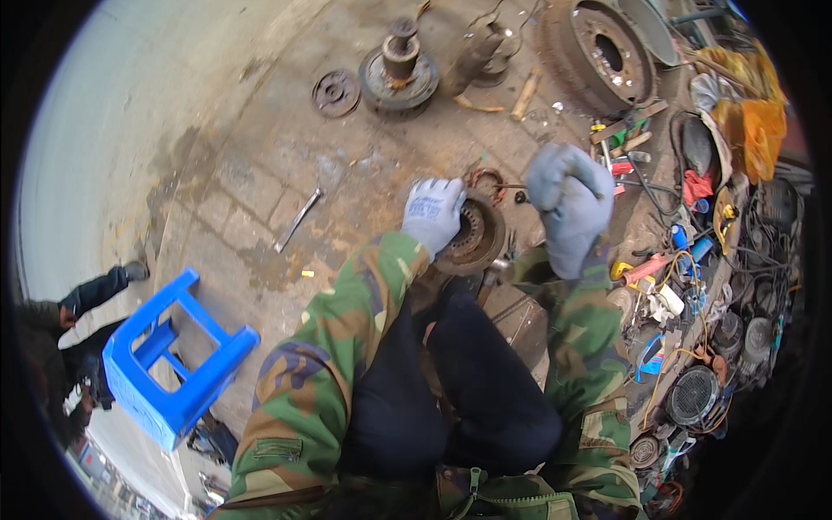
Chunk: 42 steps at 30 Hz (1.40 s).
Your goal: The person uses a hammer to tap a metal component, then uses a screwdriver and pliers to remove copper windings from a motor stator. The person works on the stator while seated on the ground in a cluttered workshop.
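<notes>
My left hand (433, 212), in a pale grey work glove, grips the left rim of a rusty round metal housing (495, 238) that stands in front of my knees. Inside the housing a ring of toothed or slotted metal shows. My right hand (572, 204), gloved alike and a little blurred, is closed at the right of the housing, raised above it. From its fingers a thin dark metal rod (513, 185) points left, toward a small reddish ring-shaped part (487, 183) just beyond the housing. The rod's handle is hidden in the glove.
A blue plastic stool (204, 381) stands at the left, near another person's leg (95, 290). A wrench (297, 220) lies on the stained ground. Beyond are a shaft-and-disc assembly (399, 78), a flat disc (336, 93) and a wheel rim (598, 56). Tools and scrap crowd the right side.
</notes>
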Each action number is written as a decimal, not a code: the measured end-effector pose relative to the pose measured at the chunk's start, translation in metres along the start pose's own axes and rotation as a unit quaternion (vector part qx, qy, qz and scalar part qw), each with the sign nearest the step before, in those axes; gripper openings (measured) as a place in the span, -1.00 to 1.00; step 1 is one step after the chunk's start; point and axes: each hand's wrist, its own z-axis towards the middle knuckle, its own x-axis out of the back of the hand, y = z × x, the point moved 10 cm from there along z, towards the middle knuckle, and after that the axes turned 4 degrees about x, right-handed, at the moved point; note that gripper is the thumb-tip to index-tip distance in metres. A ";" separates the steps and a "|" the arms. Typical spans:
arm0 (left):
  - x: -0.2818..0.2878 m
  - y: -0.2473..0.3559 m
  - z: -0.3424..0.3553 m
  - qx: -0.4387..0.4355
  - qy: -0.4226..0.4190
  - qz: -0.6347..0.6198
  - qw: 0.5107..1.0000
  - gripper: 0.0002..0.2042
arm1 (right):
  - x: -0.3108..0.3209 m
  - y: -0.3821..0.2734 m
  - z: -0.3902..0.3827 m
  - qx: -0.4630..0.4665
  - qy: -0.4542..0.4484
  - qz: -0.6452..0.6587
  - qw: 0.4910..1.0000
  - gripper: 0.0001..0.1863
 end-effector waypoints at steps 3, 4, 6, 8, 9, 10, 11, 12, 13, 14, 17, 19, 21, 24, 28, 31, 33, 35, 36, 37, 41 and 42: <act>-0.004 -0.006 -0.003 0.002 0.017 -0.027 0.999 -0.79 | 0.031 -0.030 0.004 0.051 0.011 0.157 0.986 -0.84; -0.008 -0.012 -0.007 0.019 0.002 -0.055 0.998 -0.75 | 0.036 -0.022 -0.007 0.021 0.042 0.132 0.990 -0.84; -0.009 -0.022 -0.007 0.030 0.019 -0.073 0.997 -0.70 | 0.031 -0.004 -0.019 0.040 0.047 0.117 0.991 -0.81; -0.008 -0.046 -0.010 0.123 0.032 -0.186 0.974 -0.72 | 0.024 0.029 -0.033 -0.035 0.061 0.038 0.997 -0.76; -0.005 -0.055 -0.010 0.162 0.045 -0.250 0.954 -0.73 | 0.015 0.040 -0.037 -0.046 0.052 0.028 0.997 -0.72; 0.005 -0.057 -0.012 0.172 0.072 -0.273 0.944 -0.74 | 0.011 0.052 -0.042 -0.064 0.068 -0.003 0.996 -0.70; 0.018 -0.056 -0.010 0.171 0.076 -0.217 0.958 -0.73 | 0.011 0.063 -0.049 -0.085 0.093 -0.028 0.992 -0.66; 0.038 -0.040 -0.010 0.109 0.087 -0.181 0.974 -0.71 | 0.009 0.065 -0.051 -0.082 0.080 -0.068 0.991 -0.59; 0.053 -0.028 -0.011 0.084 0.075 -0.151 0.982 -0.69 | 0.007 0.061 -0.051 -0.053 0.071 -0.116 0.989 -0.58; 0.061 -0.007 -0.013 0.034 0.033 -0.145 0.988 -0.68 | 0.007 0.055 -0.052 -0.019 0.062 -0.163 0.985 -0.57; 0.081 0.046 -0.022 -0.064 -0.068 -0.150 0.984 -0.57 | -0.011 0.043 -0.050 0.042 -0.004 -0.215 0.976 -0.47; 0.086 0.069 -0.025 -0.111 -0.099 -0.153 0.977 -0.46 | -0.030 0.030 -0.049 0.092 -0.043 -0.291 0.951 -0.46; 0.062 0.061 -0.033 -0.005 -0.245 -0.216 0.945 -0.44 | -0.052 0.019 -0.047 0.131 -0.056 -0.337 0.930 -0.43; 0.056 0.057 -0.030 0.054 -0.222 -0.363 0.903 -0.57 | -0.051 0.027 -0.056 0.077 -0.074 -0.329 0.938 -0.25; 0.057 0.035 -0.027 0.121 -0.183 -0.387 0.896 -0.60 | 0.035 0.082 -0.111 -0.062 -0.031 -0.209 0.975 -0.20; 0.062 0.021 -0.018 0.138 -0.161 -0.366 0.906 -0.37 | 0.104 0.195 -0.212 -0.349 0.163 -0.024 0.922 -0.51; 0.059 0.020 -0.013 0.122 -0.164 -0.366 0.908 -0.32 | 0.126 0.254 -0.289 -0.510 0.118 -0.156 0.838 -0.42; 0.054 0.017 -0.009 0.124 -0.159 -0.370 0.907 -0.35 | 0.126 0.293 -0.346 -0.567 0.086 -0.255 0.779 -0.35; 0.051 0.016 -0.008 0.126 -0.157 -0.359 0.911 -0.36 | 0.120 0.304 -0.363 -0.559 0.078 -0.296 0.771 -0.33; 0.049 0.016 -0.007 0.128 -0.152 -0.345 0.917 -0.37 | 0.116 0.312 -0.381 -0.570 0.068 -0.339 0.746 -0.30; 0.044 0.020 -0.004 0.125 -0.137 -0.335 0.924 -0.39 | 0.090 0.330 -0.392 -0.511 -0.018 -0.468 0.721 -0.36; 0.041 0.021 -0.004 0.129 -0.144 -0.337 0.922 -0.44 | 0.087 0.333 -0.394 -0.521 -0.028 -0.469 0.713 -0.38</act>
